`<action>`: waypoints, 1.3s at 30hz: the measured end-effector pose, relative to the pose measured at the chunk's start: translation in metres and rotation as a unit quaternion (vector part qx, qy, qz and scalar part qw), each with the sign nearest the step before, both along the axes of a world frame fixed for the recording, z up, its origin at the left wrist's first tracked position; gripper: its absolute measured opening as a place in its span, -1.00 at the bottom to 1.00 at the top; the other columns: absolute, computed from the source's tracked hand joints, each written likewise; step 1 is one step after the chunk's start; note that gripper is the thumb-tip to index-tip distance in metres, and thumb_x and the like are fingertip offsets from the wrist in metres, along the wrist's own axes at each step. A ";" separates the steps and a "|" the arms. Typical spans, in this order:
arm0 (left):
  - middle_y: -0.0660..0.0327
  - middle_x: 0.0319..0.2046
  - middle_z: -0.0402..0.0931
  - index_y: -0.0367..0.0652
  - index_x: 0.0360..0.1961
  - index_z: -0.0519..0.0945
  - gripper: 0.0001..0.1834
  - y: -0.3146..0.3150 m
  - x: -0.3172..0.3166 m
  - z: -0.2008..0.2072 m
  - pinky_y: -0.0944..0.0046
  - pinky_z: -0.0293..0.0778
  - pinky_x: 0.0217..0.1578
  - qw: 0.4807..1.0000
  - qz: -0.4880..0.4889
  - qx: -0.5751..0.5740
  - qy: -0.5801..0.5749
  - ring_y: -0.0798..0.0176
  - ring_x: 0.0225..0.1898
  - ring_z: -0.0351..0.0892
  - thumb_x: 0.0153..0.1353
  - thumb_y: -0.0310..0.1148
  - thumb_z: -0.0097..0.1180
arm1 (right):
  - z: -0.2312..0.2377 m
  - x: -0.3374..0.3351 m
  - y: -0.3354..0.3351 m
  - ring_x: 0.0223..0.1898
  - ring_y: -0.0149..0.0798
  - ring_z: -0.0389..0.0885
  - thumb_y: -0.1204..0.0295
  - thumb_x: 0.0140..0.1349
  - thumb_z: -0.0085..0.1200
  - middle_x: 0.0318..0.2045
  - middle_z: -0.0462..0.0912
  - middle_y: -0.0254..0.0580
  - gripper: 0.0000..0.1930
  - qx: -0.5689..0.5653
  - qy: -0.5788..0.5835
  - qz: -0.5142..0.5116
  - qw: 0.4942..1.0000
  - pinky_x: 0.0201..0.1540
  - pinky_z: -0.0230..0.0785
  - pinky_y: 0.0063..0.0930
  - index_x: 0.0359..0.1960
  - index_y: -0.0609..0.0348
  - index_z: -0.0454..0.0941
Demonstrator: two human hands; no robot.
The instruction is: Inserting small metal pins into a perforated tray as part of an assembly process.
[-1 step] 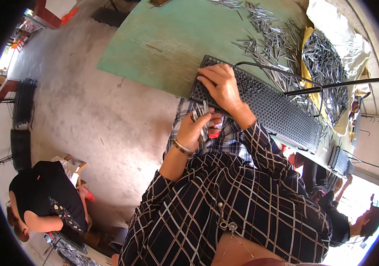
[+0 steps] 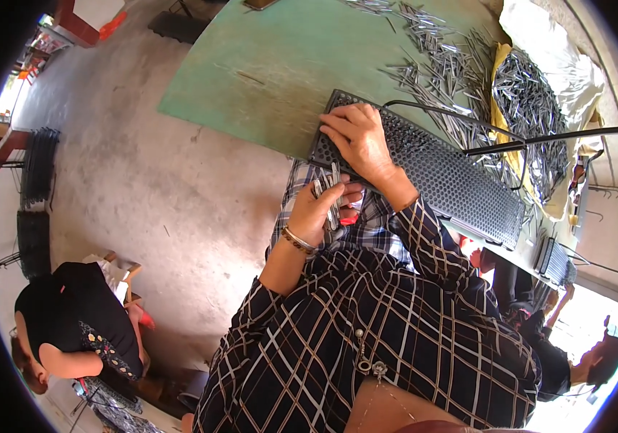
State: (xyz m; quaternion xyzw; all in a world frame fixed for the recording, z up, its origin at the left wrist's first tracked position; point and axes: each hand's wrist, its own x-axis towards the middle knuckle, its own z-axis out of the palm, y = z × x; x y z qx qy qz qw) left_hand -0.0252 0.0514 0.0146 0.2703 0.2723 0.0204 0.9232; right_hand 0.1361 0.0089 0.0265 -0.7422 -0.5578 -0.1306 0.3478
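Note:
My left hand (image 2: 315,208) is closed around a bundle of thin metal rods (image 2: 334,193), held upright-ish over my lap at the near edge of a black perforated rack (image 2: 455,172). The long rack slants from the table's near edge toward the right and is full of small round holes. Over its left end lies my right hand (image 2: 361,138), its fingers bent down to the holes with thumb and fingertips drawn together. What the right fingertips hold, if anything, is too small to make out.
The green table (image 2: 273,50) carries a loose heap of metal rods (image 2: 432,43). A sack (image 2: 529,101) of rods lies at the right. Black bars (image 2: 562,137) cross beside the rack. One co-worker (image 2: 78,321) bends at lower left; another person (image 2: 576,361) is at lower right.
My right hand has shifted very slightly to the left over the rack's end. The left hand with the metal rods stays where it was.

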 end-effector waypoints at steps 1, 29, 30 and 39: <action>-0.03 -0.19 0.57 -0.30 -0.06 0.44 -0.74 -0.001 0.003 0.001 0.24 0.62 -0.35 1.000 -0.006 0.001 -0.004 0.14 -0.19 0.62 0.28 -0.40 0.03 | 0.002 0.001 -0.003 -0.23 -0.13 0.48 0.41 0.04 0.21 -0.32 0.60 -0.23 -0.81 -0.001 -0.003 -0.005 1.000 -0.13 0.27 -0.28 -0.28 0.12 0.64; 0.00 -0.15 0.57 -0.26 0.01 0.43 -0.69 0.003 0.002 -0.006 0.28 0.59 -0.32 0.999 -0.026 0.033 -0.011 0.19 -0.18 0.62 0.28 -0.38 0.02 | 0.006 -0.008 -0.008 -0.42 -0.22 0.60 0.46 0.13 0.19 -0.36 0.66 -0.11 -0.83 0.083 0.298 -0.087 0.947 -0.31 0.43 -0.46 -0.25 0.22 0.64; 0.01 -0.14 0.58 -0.25 0.01 0.44 -0.70 0.004 0.001 -0.006 0.28 0.59 -0.33 0.999 -0.030 0.034 -0.011 0.20 -0.18 0.62 0.28 -0.38 0.02 | 0.001 -0.008 -0.009 -0.38 -0.17 0.59 0.45 0.12 0.19 -0.34 0.66 -0.13 -0.84 0.094 0.278 -0.079 0.953 -0.26 0.43 -0.41 -0.26 0.21 0.64; 0.03 -0.17 0.59 -0.24 0.00 0.46 -0.71 0.005 0.001 0.001 0.29 0.59 -0.34 0.997 -0.048 0.055 -0.026 0.22 -0.20 0.63 0.29 -0.36 0.01 | 0.006 -0.006 -0.013 -0.10 -0.20 0.51 0.44 0.02 0.22 -0.17 0.60 -0.29 -0.79 0.009 -0.029 -0.020 0.999 -0.02 0.24 -0.29 -0.26 0.11 0.64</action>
